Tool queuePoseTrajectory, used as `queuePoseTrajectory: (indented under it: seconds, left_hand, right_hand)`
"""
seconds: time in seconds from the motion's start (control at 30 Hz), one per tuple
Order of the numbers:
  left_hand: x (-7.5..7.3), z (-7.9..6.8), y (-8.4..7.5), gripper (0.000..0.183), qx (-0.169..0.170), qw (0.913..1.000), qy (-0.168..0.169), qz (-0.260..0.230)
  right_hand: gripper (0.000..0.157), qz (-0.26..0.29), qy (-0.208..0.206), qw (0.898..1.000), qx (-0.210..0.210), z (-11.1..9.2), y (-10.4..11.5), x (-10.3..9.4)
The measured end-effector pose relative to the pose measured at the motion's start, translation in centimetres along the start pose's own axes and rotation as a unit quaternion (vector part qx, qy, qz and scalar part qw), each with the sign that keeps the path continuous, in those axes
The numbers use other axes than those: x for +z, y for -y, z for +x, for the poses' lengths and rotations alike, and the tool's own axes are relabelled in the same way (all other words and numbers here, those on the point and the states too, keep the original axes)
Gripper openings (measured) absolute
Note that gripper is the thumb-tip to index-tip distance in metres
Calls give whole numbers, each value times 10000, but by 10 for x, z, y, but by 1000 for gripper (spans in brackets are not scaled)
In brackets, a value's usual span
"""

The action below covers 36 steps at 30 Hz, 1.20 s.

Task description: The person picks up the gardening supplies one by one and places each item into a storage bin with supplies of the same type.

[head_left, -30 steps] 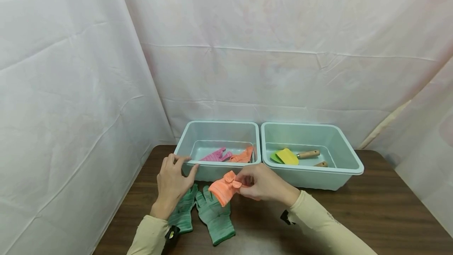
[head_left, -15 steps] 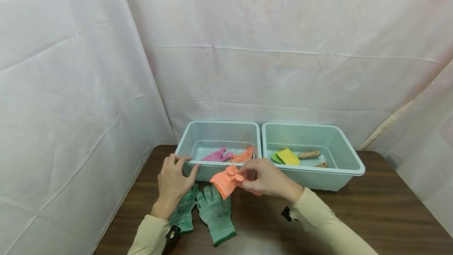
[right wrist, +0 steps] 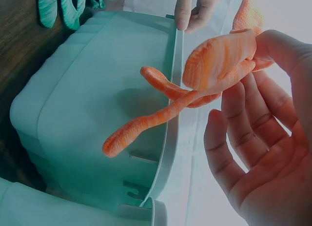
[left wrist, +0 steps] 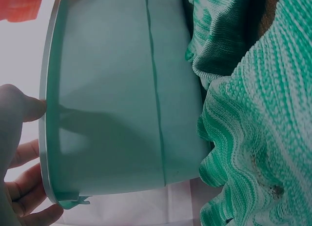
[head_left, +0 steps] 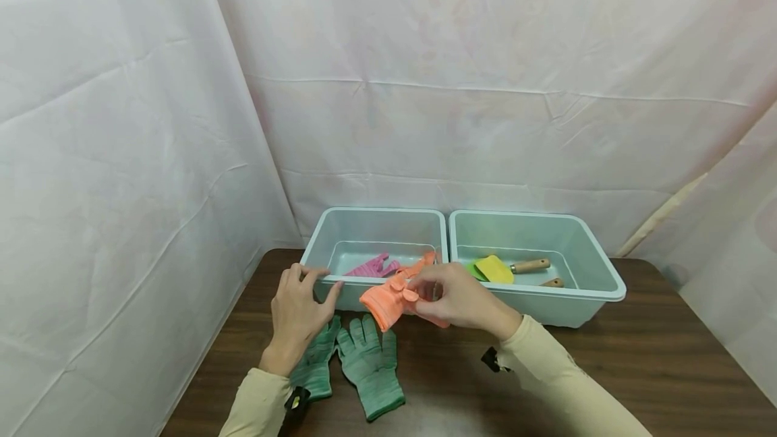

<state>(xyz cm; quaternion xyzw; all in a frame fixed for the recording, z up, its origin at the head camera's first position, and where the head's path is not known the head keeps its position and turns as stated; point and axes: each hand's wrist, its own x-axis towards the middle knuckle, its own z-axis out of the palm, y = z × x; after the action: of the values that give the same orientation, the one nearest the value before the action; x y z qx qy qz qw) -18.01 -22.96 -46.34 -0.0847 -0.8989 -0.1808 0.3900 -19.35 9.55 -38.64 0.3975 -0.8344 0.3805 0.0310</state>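
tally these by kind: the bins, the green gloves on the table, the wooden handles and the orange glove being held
bins: 2
green gloves: 2
wooden handles: 2
held orange glove: 1
total: 7

Reaches forward with two cream-sleeved arms [head_left: 564, 369], grips with the bare left hand [head_left: 296, 309], pinches thumb-to-finger with the bare right hand [head_left: 455, 297].

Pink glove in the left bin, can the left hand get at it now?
Probably yes: the left hand grips the open-topped left bin by its edge, and the pink glove lies inside with nothing visible on top. It would likely need to let go first.
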Motion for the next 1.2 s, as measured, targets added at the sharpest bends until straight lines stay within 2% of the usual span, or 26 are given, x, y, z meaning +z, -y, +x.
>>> queuePoseTrajectory:
  seconds: [0.3,0.53,0.97,1.2]
  left_hand:
    - [0,0,0,36,13,10000,-7,-12]
    - [-1,0,-1,36,-39,10000,38,-26]
    - [-2,0,-2,36,-101,9999,59,-56]
    - [-1,1,-1,37,-64,10000,49,-34]
  right_hand:
    - [12,-6,-82,9999,-89,4,3,-5]
    - [19,59,-408,9989,-220,7,5,-12]
    - [17,21,-618,9981,-6,15,-1,-19]
    - [19,13,-682,9973,260,24,-8,-20]
